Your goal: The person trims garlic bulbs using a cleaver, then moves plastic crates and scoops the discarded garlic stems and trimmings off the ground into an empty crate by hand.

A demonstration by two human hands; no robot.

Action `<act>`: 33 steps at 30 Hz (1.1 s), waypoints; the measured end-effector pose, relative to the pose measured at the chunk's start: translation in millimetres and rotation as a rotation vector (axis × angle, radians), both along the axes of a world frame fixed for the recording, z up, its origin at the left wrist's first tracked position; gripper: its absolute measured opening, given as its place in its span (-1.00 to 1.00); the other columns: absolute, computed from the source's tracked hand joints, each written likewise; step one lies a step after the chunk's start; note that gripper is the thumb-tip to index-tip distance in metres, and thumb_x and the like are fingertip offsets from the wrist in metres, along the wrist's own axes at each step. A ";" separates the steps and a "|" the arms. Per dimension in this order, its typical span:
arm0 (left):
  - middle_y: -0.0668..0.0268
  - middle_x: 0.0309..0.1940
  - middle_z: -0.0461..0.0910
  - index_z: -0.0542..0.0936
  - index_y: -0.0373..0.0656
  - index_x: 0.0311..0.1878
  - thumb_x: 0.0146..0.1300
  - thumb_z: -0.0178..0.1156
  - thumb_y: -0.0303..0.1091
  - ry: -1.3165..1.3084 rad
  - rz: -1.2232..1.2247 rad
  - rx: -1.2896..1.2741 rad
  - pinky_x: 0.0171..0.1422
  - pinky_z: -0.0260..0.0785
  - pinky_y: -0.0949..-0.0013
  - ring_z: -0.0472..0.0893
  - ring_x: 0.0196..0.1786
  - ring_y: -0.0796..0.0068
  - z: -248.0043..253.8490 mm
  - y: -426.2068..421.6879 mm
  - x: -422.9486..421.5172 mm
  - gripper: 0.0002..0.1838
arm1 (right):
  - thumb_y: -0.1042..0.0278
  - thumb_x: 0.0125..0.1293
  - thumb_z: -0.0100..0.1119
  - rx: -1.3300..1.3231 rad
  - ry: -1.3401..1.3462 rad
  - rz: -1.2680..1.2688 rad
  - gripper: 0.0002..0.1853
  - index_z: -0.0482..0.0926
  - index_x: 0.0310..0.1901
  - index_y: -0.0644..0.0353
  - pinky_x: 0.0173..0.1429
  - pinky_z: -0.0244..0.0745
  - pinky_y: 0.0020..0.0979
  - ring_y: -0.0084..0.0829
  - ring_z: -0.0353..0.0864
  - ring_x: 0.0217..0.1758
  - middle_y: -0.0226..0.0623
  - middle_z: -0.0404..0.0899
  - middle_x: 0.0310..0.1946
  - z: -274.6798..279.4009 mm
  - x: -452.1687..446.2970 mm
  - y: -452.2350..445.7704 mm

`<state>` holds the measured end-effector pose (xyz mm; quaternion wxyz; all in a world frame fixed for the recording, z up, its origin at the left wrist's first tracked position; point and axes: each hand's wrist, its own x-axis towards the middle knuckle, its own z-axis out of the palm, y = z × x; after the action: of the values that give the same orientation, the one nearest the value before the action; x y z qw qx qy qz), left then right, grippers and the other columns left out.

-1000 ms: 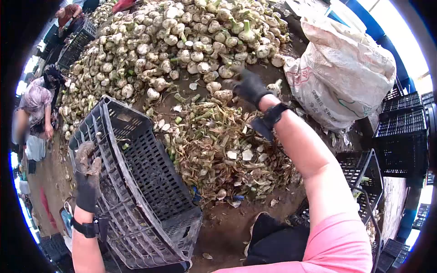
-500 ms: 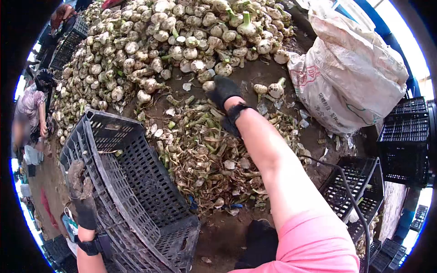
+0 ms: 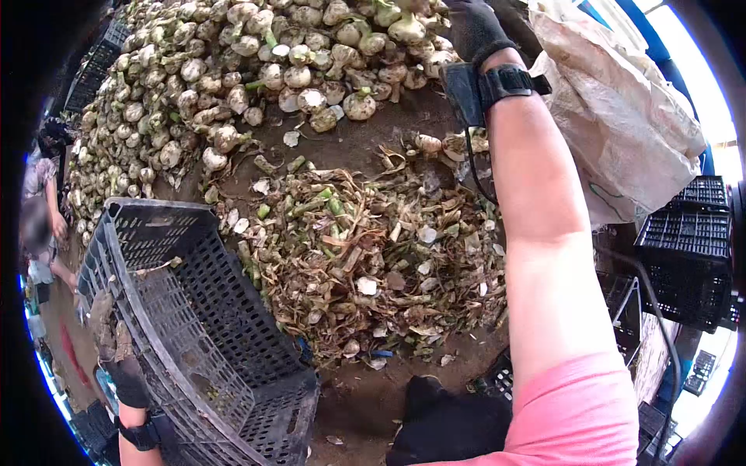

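A black plastic crate [image 3: 210, 334] stands tilted at the lower left, with a little debris inside. My left hand [image 3: 116, 342], in a dirt-caked dark glove, is closed on its outer left side. At the top edge, my right hand [image 3: 475, 29] in a black glove reaches between the bulb pile and the white sack. Its fingertips are cut off by the frame, so what it holds, if anything, is hidden. A large heap of soil-stained bulbs [image 3: 194, 70], which look like garlic, fills the upper left. A few bulbs [image 3: 429, 144] lie below my right wrist.
Cut stems and dry peelings [image 3: 373, 256] cover the ground in the middle. A big white woven sack [image 3: 614, 116] stands at right, beside stacked black crates [image 3: 684, 241]. A dark cable [image 3: 660, 311] runs down the right. Another person [image 3: 47, 194] is at the far left.
My right hand has moved up and right from the heap's lower edge to the top of the view. The view has shifted slightly. My left hand stays on the crate.
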<state>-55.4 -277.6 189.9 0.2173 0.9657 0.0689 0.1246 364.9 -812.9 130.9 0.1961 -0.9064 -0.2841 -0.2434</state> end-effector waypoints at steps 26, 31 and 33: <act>0.16 0.25 0.30 0.41 -0.26 0.15 0.26 0.01 -0.41 -0.058 0.016 0.107 0.41 0.05 0.24 0.27 0.32 0.27 -10.6 10.3 -4.9 -0.62 | 0.20 0.30 0.10 0.389 0.486 -0.314 -0.48 0.28 0.26 0.15 0.19 0.34 -0.26 -0.22 0.42 0.17 -0.14 0.40 0.16 -39.9 -140.4 -58.9; 0.12 0.19 0.34 0.46 -0.18 0.09 0.26 0.01 -0.19 -0.060 -0.069 0.244 0.37 0.08 0.17 0.29 0.28 0.15 -1.8 -0.1 5.4 -0.61 | 0.26 0.21 0.16 0.287 0.530 -0.786 -0.51 0.35 0.19 0.09 0.05 0.37 -0.19 -0.07 0.48 -0.04 -0.11 0.51 -0.06 -154.1 -324.0 -120.0; 0.13 0.20 0.35 0.45 -0.22 0.11 0.26 0.01 -0.23 -0.035 -0.062 0.264 0.39 0.06 0.16 0.28 0.31 0.17 9.8 -11.6 5.7 -0.60 | 0.25 0.21 0.15 0.438 0.964 -0.960 -0.52 0.36 0.17 0.07 0.02 0.36 -0.19 -0.08 0.49 -0.09 -0.11 0.50 -0.07 -145.9 -372.5 -99.6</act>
<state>-49.7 -289.2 199.7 0.0932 0.9852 0.0181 0.1425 -7.6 -912.5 -15.0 0.3487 -0.8779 0.3199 0.0734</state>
